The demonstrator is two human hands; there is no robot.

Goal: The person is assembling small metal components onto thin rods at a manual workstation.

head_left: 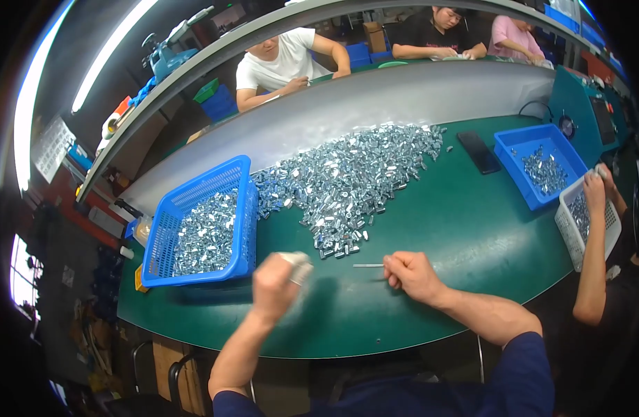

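My right hand (413,276) is closed in a pinch on a thin, straight metal rod (368,265), which points left over the green table. To its left, my left hand (273,286) is blurred by motion. Its fingers are curled and have white coverings at the tips; a bright sliver shows by them, too smeared to name. Beyond both hands spreads a heap of small shiny metal parts (340,177), its near tip lying between them. A blue perforated basket (249,229) holding more such parts stands left of my left hand.
At the right are a black phone (478,151), a blue tray (535,200) with metal parts and a white basket (568,240) under a co-worker's hands (596,184). A metal barrier (396,111) borders the far side of the green table (319,326); several people sit beyond it.
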